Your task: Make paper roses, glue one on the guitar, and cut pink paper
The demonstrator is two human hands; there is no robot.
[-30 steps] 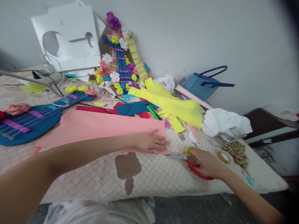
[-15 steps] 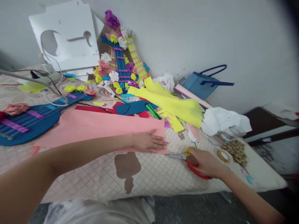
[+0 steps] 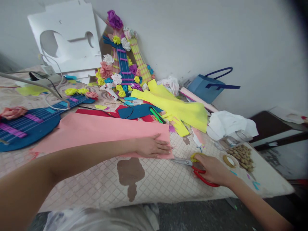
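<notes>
A long pink sheet (image 3: 103, 128), paper or felt, lies across the table. My left hand (image 3: 154, 146) rests flat on its right end, fingers stretched out toward the right edge. In my right hand (image 3: 213, 168) is a pair of scissors (image 3: 184, 162) with red handles, my fingers wrapped round them. The blades point left and reach the lower right corner of the pink sheet. A yellow crumpled bit (image 3: 196, 156) shows at my right hand, partly hidden by it. Behind the sheet lies a green cutter knife (image 3: 157, 115).
Yellow sheets (image 3: 178, 106) and a white glue gun (image 3: 110, 92) lie behind. A blue paper guitar (image 3: 36, 123) is at left; flower-trimmed ones (image 3: 125, 64) lean on the wall. A tape roll (image 3: 229, 161) and peanuts (image 3: 242, 157) sit at right, near a blue bag (image 3: 204, 88).
The view has shifted very slightly. Both hands, the scissors and the pink sheet stay practically where they were.
</notes>
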